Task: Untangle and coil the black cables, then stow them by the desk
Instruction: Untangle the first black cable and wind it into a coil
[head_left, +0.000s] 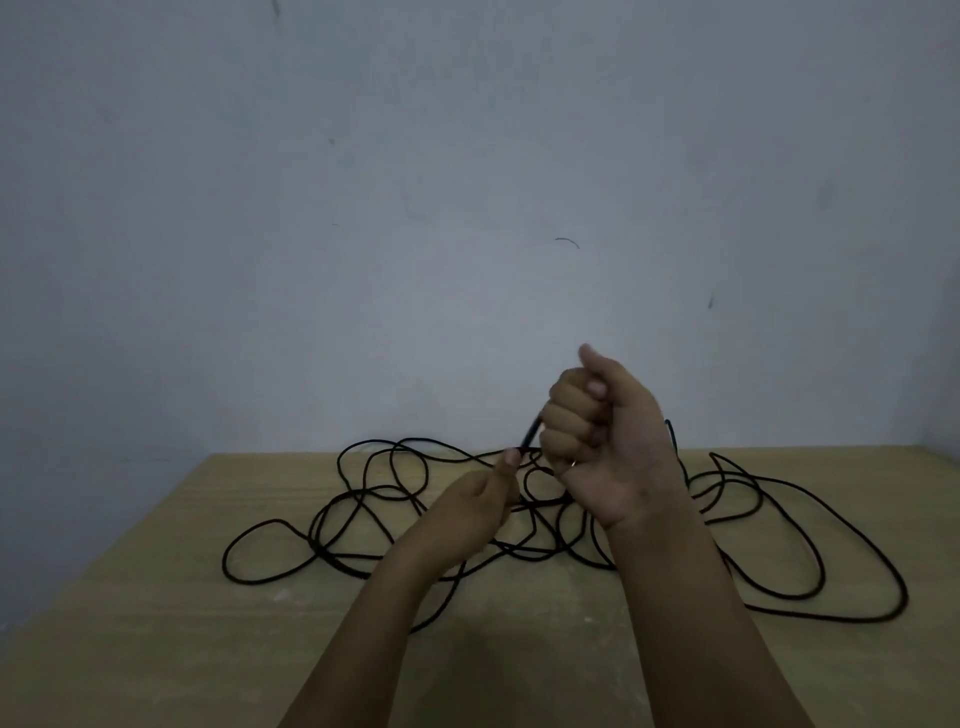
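Observation:
A long black cable lies in loose tangled loops across the far half of the wooden desk. My right hand is raised above the tangle in a fist, closed around a stretch of the cable whose end pokes out at the left of the fist. My left hand sits lower and to the left, thumb and fingers pinched on the same cable just below that end. More loops spread left to about and right past my right forearm.
A plain grey-blue wall rises directly behind the desk's far edge. The desk's left edge runs diagonally at the lower left. The near part of the desk shows bare wood between my forearms.

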